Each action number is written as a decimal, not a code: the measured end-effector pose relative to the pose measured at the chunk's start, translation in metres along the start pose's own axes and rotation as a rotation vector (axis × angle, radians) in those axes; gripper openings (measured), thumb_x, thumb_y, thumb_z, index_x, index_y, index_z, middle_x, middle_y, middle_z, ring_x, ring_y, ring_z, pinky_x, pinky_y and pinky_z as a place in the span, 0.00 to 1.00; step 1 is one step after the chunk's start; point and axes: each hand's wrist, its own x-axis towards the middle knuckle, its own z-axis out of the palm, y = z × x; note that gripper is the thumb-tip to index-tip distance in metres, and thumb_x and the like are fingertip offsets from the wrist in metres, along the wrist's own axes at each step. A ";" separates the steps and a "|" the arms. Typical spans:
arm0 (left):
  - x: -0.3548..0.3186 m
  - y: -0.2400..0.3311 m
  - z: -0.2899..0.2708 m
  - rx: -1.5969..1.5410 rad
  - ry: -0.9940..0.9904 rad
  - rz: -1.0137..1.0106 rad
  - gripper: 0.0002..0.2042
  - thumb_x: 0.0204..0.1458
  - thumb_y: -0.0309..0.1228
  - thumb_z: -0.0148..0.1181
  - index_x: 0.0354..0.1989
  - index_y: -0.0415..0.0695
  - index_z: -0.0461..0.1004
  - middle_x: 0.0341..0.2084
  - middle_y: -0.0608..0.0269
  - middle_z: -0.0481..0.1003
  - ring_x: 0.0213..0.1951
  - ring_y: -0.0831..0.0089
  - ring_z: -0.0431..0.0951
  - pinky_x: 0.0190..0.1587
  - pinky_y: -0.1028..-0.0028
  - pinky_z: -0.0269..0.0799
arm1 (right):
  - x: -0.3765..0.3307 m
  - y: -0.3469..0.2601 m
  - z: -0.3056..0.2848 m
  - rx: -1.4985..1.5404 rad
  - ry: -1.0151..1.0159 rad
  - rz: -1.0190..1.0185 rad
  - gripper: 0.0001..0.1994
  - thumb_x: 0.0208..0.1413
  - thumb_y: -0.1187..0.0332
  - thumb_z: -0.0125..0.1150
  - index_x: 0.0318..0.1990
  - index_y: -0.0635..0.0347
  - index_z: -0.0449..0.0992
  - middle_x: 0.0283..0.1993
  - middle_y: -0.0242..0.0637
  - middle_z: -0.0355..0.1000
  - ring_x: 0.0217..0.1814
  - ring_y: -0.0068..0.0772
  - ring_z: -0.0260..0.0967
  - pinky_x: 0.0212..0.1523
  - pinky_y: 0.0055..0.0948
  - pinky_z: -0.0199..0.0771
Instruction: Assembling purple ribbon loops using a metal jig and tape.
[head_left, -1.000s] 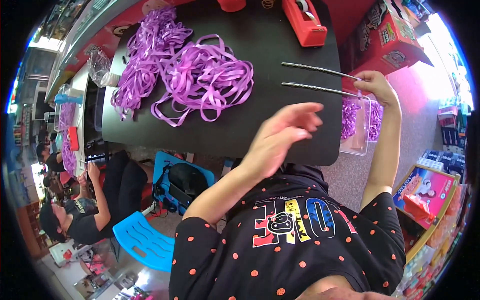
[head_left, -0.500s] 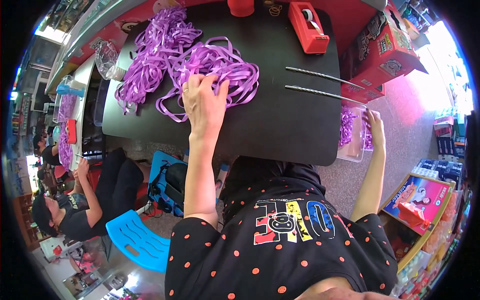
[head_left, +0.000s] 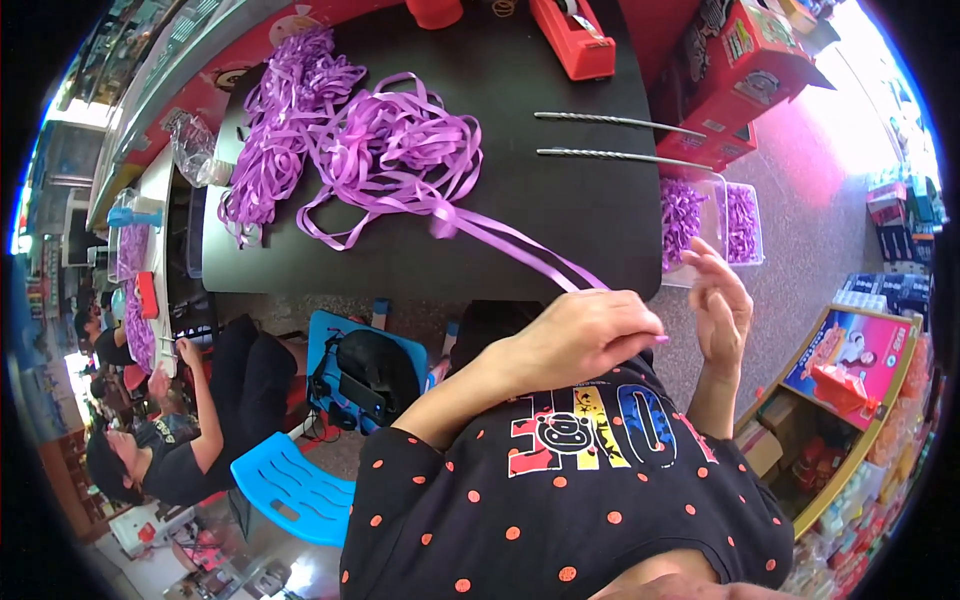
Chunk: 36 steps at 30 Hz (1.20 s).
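Observation:
My left hand (head_left: 590,335) is closed on a strand of purple ribbon (head_left: 515,250), its short end poking out past my fingertips in front of my shirt. From there the doubled strand runs back to a loose heap of purple ribbon (head_left: 400,150) on the black table (head_left: 560,215). My right hand (head_left: 722,310) is empty, fingers apart and slightly bent, close to the left fingertips and beside the clear plastic boxes. A second, denser bundle of purple ribbon (head_left: 268,165) lies left of the heap. Two twisted metal rods (head_left: 590,118) project past the table's right edge.
Clear plastic boxes (head_left: 708,262) of purple ribbon pieces stand beyond the table's right edge. A red tape dispenser (head_left: 578,42) and red container (head_left: 434,12) sit at the back. A red carton (head_left: 735,70) stands right; a blue stool (head_left: 292,490) and seated person (head_left: 170,450) are left.
My left hand has moved right and toward my body from the heap, drawing out a ribbon strand. My right hand has left the clear box and come in nearer my left hand.

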 end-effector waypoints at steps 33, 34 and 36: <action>0.232 -0.091 0.040 0.336 -0.034 0.312 0.07 0.47 0.26 0.61 0.36 0.43 0.79 0.31 0.59 0.77 0.34 0.64 0.79 0.37 0.72 0.74 | 0.094 -0.018 -0.094 -0.087 0.187 0.128 0.12 0.57 0.71 0.56 0.46 0.68 0.75 0.41 0.35 0.75 0.41 0.18 0.69 0.43 0.17 0.68; 0.234 -0.101 0.037 0.391 -0.034 0.314 0.07 0.46 0.27 0.61 0.34 0.43 0.79 0.31 0.60 0.77 0.35 0.63 0.78 0.38 0.72 0.73 | 0.100 -0.011 -0.096 -0.088 0.190 0.130 0.12 0.57 0.71 0.56 0.46 0.68 0.75 0.41 0.35 0.75 0.41 0.18 0.69 0.43 0.17 0.68; 0.237 -0.120 0.025 0.455 -0.036 0.326 0.07 0.47 0.27 0.61 0.34 0.43 0.79 0.31 0.60 0.77 0.36 0.63 0.78 0.38 0.72 0.73 | 0.113 0.005 -0.095 -0.042 0.170 0.331 0.13 0.57 0.69 0.58 0.46 0.67 0.75 0.38 0.34 0.76 0.35 0.16 0.69 0.36 0.15 0.68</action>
